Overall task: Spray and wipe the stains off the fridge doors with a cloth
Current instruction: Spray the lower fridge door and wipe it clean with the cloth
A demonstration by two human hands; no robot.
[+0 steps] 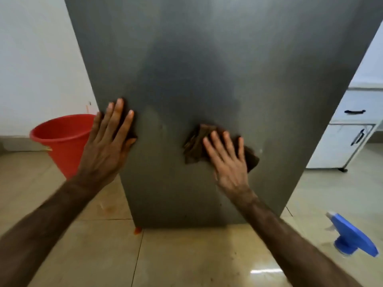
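1. Head view: the right hand (pixel 227 162) lies flat at centre-right of the frame, its straight fingers (pixel 215 146) pressing a brown cloth (pixel 196 146) against the grey fridge door (pixel 186 59).
2. The left hand (pixel 107 141), centre-left, rests open on the door near its left edge, fingers spread, gripping nothing.
3. Wiping will likely go best with firm, flat pressure in overlapping strokes through the duller patch around the cloth, the left hand bracing.
4. The door's left edge sits just beside the left hand; a red bucket (pixel 60 137) stands beyond it.
5. At lower right a blue spray bottle (pixel 352 237) stands on the tiled floor (pixel 186 255), well apart from the cloth, leaving open door right and above.
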